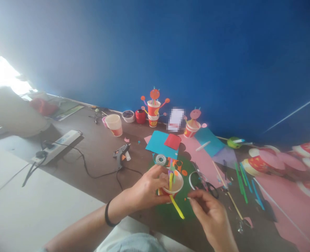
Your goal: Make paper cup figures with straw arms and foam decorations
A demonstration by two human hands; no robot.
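Observation:
My left hand [153,185] grips a red and white paper cup [178,183], its thumb and fingers at the rim and side. A yellow strip [177,207] slants out from the cup toward me, and several coloured strips rise from inside it. To the right of the cup is my right hand [207,210], thumb and forefinger brought together; whatever lies between them is too small to name. Just beyond my right hand lie black-handled scissors [211,189]. A roll of tape [160,160] rests behind the cup.
A glue gun [121,155] and power strip [57,146] are at the left. Decorated cup figures [154,110] stand by the blue wall. Blue paper [157,141], pink paper [288,210], green strips [240,182] and a thin stick [233,203] lie toward the middle and right.

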